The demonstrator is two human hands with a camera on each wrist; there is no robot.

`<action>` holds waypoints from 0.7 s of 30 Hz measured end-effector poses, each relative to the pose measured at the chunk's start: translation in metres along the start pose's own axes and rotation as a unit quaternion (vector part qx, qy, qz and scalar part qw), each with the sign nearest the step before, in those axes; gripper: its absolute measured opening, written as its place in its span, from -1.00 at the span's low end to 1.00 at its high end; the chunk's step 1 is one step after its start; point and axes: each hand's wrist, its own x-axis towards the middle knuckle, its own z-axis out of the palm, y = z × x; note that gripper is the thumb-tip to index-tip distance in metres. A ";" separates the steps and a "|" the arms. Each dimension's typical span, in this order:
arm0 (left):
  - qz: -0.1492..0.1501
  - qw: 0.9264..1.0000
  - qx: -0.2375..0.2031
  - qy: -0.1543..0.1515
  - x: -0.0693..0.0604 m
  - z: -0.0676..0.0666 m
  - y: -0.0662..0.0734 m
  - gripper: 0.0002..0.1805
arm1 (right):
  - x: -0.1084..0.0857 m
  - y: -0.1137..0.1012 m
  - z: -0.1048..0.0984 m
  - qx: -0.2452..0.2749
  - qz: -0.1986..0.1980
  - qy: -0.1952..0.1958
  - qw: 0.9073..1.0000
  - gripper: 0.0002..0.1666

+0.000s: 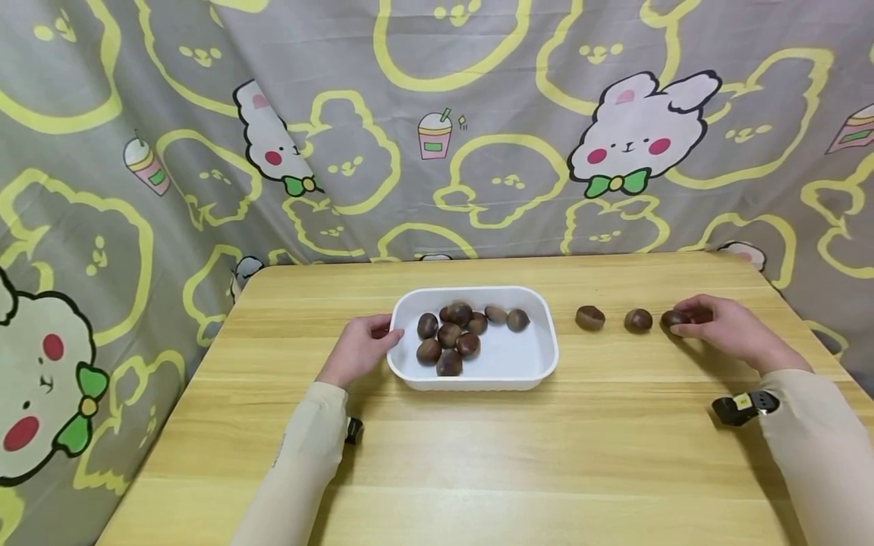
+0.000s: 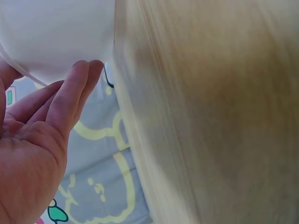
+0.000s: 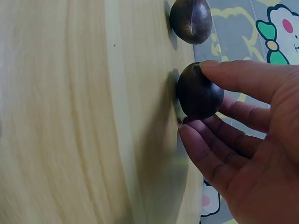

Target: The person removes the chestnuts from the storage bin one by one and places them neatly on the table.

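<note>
a: at left?
b: gripping white tray (image 1: 512,353) by left end with left hand (image 1: 359,347), thumb over rim, fingers outside.
a: at right?
b: pinching chestnut (image 3: 199,93) with right hand (image 1: 729,327), between thumb and fingers, toward right side of wooden table (image 1: 444,462), beyond two loose chestnuts (image 1: 638,321).

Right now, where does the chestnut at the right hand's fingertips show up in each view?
Head: right side, slightly below mid-height; the chestnut is at the right hand.
Left wrist: not in it.
Right wrist: right of and slightly above centre, the lower of two chestnuts.
Shared landmark: the wooden table.
</note>
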 end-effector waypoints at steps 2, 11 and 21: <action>0.002 1.000 0.000 0.000 0.001 0.000 0.000 -0.59 | -0.001 0.000 0.000 -0.002 0.002 -0.004 1.000 -0.30; -0.005 1.000 0.004 0.001 0.001 0.001 -0.001 -0.59 | -0.001 -0.018 -0.009 -0.027 -0.026 0.015 0.999 -0.26; -0.002 1.000 0.003 0.000 0.000 0.000 -0.001 -0.60 | 0.004 -0.098 -0.002 0.019 -0.079 0.086 0.993 -0.54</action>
